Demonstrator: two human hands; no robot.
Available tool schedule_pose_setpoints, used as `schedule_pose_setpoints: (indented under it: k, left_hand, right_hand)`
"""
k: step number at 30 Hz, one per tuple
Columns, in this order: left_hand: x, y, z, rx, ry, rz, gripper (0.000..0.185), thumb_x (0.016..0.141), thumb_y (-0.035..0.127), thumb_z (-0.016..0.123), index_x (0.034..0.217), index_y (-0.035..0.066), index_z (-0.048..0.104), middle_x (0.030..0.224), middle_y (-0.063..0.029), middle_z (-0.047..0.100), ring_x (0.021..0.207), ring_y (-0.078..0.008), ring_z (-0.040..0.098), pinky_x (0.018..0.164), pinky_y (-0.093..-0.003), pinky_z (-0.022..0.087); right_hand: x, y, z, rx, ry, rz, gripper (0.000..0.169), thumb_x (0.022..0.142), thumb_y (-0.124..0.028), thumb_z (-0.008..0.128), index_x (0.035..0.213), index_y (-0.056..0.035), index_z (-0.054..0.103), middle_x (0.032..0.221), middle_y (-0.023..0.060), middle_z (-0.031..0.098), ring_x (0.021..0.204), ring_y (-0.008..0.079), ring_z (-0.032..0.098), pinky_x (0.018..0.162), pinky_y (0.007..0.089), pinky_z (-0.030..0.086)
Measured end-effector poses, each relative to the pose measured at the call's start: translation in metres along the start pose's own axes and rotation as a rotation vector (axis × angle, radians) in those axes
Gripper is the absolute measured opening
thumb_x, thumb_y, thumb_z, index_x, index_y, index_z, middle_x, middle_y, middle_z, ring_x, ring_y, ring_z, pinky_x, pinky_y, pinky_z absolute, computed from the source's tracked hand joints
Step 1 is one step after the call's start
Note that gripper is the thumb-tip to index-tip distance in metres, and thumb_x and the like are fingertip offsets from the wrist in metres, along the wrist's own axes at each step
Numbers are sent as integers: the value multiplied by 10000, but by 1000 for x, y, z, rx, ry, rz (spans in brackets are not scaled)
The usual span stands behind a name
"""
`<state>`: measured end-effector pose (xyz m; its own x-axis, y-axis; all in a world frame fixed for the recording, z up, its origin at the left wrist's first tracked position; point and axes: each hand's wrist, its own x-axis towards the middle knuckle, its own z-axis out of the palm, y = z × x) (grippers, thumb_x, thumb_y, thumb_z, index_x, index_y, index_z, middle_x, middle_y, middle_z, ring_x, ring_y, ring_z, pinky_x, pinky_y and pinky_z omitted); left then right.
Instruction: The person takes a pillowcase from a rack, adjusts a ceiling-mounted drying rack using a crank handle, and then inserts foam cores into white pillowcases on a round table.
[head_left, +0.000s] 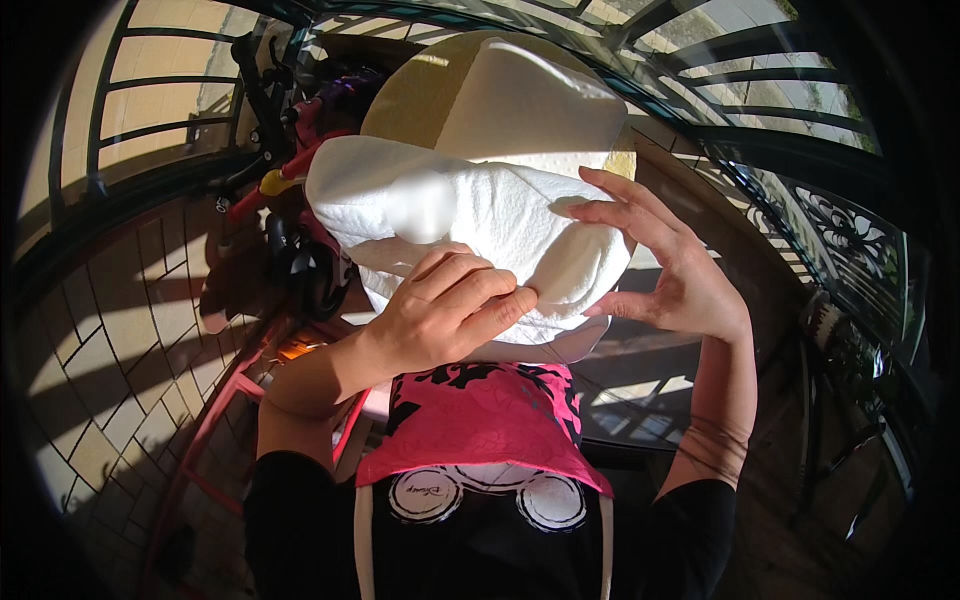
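A bunched piece of soft white cloth (495, 195) spreads before me in strong sunlight, with folds and a rounded lobe at its right. My left hand (450, 304) pinches the lower edge of this cloth between thumb and fingers. Around the right lobe curves my right hand (660, 259), its fingertips on top of the cloth and its thumb at the lower edge. A round blurred patch covers part of the cloth's left side. Beyond it, a smooth pale sheet (532, 105) lies over a round yellowish surface (412, 94). The cloth's underside is hidden.
A red bicycle (304, 154) with black handlebar parts stands at left. Dark metal railings (169, 79) border the tiled floor (97, 360). A pink-and-black apron (480, 427) covers my front. Red tubing (210, 420) runs at lower left; a dark ornamental panel (847, 225) stands at right.
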<state>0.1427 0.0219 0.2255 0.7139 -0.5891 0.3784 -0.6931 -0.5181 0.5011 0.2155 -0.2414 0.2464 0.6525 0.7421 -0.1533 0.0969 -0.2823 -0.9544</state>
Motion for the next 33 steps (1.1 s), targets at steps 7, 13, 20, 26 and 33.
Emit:
schedule_pose_setpoints:
  k: [7, 13, 20, 26, 33]
  left_hand:
    - [26, -3, 44, 60, -32, -61, 450, 837, 201, 620, 1283, 176, 561, 1255, -7, 508, 1122, -198, 489, 1010, -416, 393]
    - [-4, -85, -9, 186, 206, -430, 305, 708, 125, 733, 1004, 114, 659, 1142, -86, 580, 1112, -346, 517, 887, -455, 449]
    - [-58, -81, -6, 251, 359, -357, 194, 807, 87, 697, 992, 124, 657, 1032, -54, 588, 990, -276, 537, 859, -347, 452]
    - [-122, -110, 53, -156, 343, -865, 453, 894, 237, 641, 1268, 40, 481, 1312, -162, 467, 1159, -328, 502, 942, -378, 428]
    - [-266, -28, 108, -921, -60, -1577, 611, 960, 498, 461, 1387, 65, 405, 1313, -79, 504, 1169, -176, 483, 988, -295, 368]
  right_hand:
    - [-11, 88, 59, 748, 851, 120, 146, 959, -87, 535, 1087, -23, 564, 1076, 26, 606, 960, 76, 537, 872, 230, 411]
    - [-15, 105, 77, 988, 1103, 37, 62, 963, -109, 498, 1004, -67, 519, 934, 17, 624, 831, 78, 578, 764, 226, 474]
    - [-9, 93, 85, 994, 1154, 64, 84, 976, -132, 459, 992, -57, 494, 945, 29, 597, 860, 95, 570, 789, 243, 470]
    - [-16, 138, 106, 782, 955, 521, 481, 1009, -381, 404, 1352, -45, 387, 1171, 88, 553, 1054, 147, 542, 910, 278, 425]
    - [-111, 206, 229, 882, 613, 851, 669, 982, -534, 332, 1403, -15, 315, 1407, 121, 409, 1279, 245, 407, 1055, 374, 326]
